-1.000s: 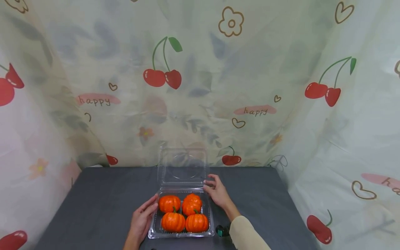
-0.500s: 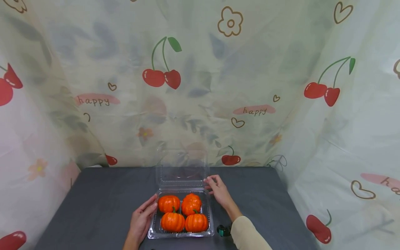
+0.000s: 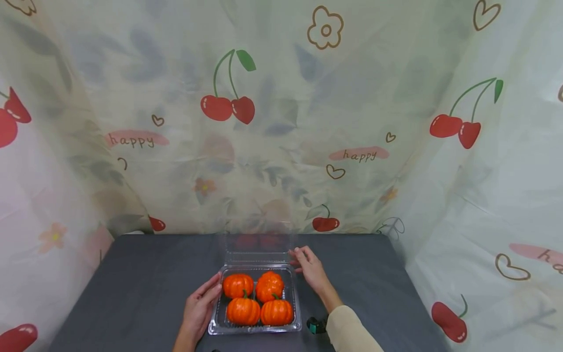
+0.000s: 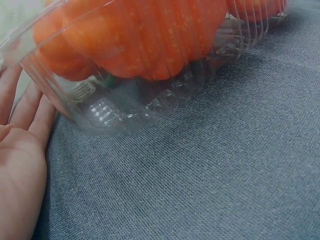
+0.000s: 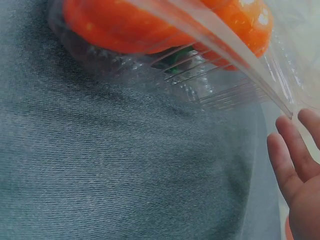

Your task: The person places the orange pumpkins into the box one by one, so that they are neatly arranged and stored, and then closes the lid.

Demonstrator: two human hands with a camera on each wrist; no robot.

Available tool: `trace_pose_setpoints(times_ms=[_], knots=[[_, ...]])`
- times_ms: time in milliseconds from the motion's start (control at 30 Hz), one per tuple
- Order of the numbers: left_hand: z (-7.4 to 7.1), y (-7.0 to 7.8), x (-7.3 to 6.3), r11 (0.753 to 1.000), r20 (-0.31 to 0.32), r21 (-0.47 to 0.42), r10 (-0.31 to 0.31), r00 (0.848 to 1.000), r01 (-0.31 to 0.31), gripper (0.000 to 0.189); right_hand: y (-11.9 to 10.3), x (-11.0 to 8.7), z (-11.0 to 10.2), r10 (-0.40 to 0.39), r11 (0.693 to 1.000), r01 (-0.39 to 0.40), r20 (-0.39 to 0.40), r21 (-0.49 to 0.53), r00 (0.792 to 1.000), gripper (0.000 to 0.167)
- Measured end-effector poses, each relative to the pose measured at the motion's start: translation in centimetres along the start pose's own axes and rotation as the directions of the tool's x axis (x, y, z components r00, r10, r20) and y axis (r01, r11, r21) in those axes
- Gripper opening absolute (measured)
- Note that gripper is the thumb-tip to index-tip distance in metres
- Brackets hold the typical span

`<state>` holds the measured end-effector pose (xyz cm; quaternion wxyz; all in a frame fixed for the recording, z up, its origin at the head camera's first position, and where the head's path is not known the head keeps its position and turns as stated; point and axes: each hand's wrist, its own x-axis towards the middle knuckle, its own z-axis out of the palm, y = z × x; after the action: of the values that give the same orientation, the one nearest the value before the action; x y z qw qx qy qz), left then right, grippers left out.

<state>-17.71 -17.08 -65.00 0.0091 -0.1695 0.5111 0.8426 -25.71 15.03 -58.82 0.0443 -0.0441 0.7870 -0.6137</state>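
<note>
A clear plastic clamshell box (image 3: pixel 255 331) sits on the dark cloth, holding several small orange pumpkins (image 3: pixel 243 312) with green stems. Its transparent lid (image 3: pixel 259 256) stands raised at the back, faint against the curtain. My left hand (image 3: pixel 199 309) lies along the box's left side, fingers extended and touching it near the back corner. The left wrist view shows those fingers (image 4: pixel 37 112) against the clear wall. My right hand (image 3: pixel 313 272) is at the back right, by the lid's lower edge; in the right wrist view one fingertip (image 5: pixel 285 122) meets the plastic edge.
Dark grey cloth (image 3: pixel 149 283) covers the table. A curtain (image 3: pixel 272 98) printed with cherries hangs behind and on both sides. A small black and teal object (image 3: pixel 315 325) lies near the right sleeve (image 3: pixel 352 330).
The lid has tilted farther back and its upper edge now appears lower. My right hand has shifted slightly right; the left hand and pumpkins have stayed put.
</note>
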Motion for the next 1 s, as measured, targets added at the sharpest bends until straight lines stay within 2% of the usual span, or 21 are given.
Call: trace_pose_setpoints(times_ms=[300, 467, 767, 1000], knots=[[0.0, -0.1, -0.1, 1.0, 0.003, -0.009, 0.028, 1.0, -0.028, 0.061, 0.2, -0.6, -0.1, 0.032, 0.999, -0.032, -0.018, -0.019, 0.999, 0.045], [0.0, -0.2, -0.1, 0.999, 0.017, -0.006, 0.041, 0.999, -0.041, 0.07, 0.6, -0.8, -0.2, 0.025, 0.999, -0.026, -0.03, -0.028, 0.999, 0.048], [-0.1, -0.3, 0.1, 1.0, 0.018, 0.014, 0.026, 1.0, -0.026, 0.072, 1.0, -1.5, -0.6, 0.028, 0.996, -0.028, -0.009, -0.082, 1.0, 0.058], [-0.1, -0.1, 0.1, 1.0, 0.023, 0.012, 0.021, 1.0, -0.021, 0.072, 1.1, -1.8, -0.7, 0.021, 0.994, -0.02, 0.009, -0.105, 1.0, 0.045]])
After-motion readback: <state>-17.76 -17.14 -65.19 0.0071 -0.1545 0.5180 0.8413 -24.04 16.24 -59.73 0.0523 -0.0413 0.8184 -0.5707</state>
